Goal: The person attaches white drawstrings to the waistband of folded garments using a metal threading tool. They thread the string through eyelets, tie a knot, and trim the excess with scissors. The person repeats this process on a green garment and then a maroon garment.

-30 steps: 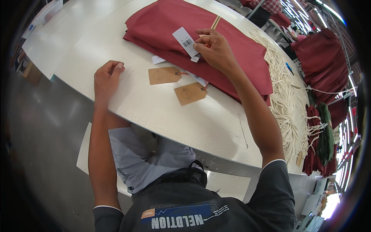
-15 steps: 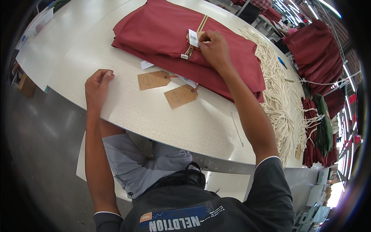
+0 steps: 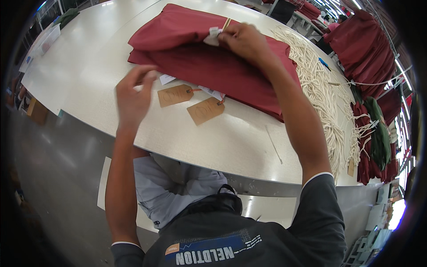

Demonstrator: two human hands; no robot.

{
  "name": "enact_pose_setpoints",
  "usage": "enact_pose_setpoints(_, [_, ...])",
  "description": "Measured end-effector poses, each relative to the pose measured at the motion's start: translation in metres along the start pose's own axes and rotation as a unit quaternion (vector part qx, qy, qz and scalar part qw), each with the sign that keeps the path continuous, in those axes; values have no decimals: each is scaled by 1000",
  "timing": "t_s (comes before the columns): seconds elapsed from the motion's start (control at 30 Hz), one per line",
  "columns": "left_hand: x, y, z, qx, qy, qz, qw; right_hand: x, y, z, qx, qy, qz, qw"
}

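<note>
A stack of folded maroon cloth [image 3: 178, 26] lies on the pale table [image 3: 84, 58]. My right hand [image 3: 249, 42] is closed on the near edge of the upper cloth and holds it raised, beside a tan strap [image 3: 227, 23]. A small white label [image 3: 214, 32] shows at its fingertips. To the left of the stack, above the table, my left hand [image 3: 134, 91] hovers with its fingers apart and nothing in them, slightly blurred. Two brown card tags, the left tag [image 3: 174, 95] and the right tag [image 3: 205, 111], stick out from under the stack's near edge.
A heap of cream cords [image 3: 318, 84] covers the table's right side, with a blue tool [image 3: 324, 63] on it. Maroon and green cloth bundles [image 3: 378, 133] hang at the right edge. A loose thread [image 3: 274, 144] lies near the front. A clear bin [image 3: 48, 41] stands far left.
My right hand has moved away from me, lifting and folding back the upper cloth's near edge. The white tag by its fingers has turned from view. My left hand has moved right, toward the stack.
</note>
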State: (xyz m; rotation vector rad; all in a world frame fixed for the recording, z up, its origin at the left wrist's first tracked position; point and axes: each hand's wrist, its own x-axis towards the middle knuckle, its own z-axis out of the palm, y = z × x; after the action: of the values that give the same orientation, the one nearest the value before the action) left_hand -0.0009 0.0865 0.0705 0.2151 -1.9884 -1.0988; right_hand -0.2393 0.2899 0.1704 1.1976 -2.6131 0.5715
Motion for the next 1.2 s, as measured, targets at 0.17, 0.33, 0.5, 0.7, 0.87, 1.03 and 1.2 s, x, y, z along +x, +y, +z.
enact_pose_setpoints(0.17, [34,39,77,39,-187,4,982,20,8,-30,34,5,37,999])
enact_pose_setpoints(0.33, [64,29,143,250,-138,100,953,25,6,-30,-4,32,33,999])
enact_pose_setpoints(0.5, [84,24,176,377,-161,72,909,23,2,-28,49,59,55,995])
enact_pose_setpoints(0.7, [107,11,185,359,-139,39,922,16,-9,-37,75,69,91,991])
enact_pose_setpoints(0.87, [108,6,182,360,-126,49,923,14,-11,-39,50,72,89,992])
enact_pose_setpoints(1.03, [78,22,127,214,-63,316,922,13,5,-28,66,91,106,988])
enact_pose_setpoints(1.2, [0,71,-33,170,-167,296,925,4,25,-12,132,-28,-2,991])
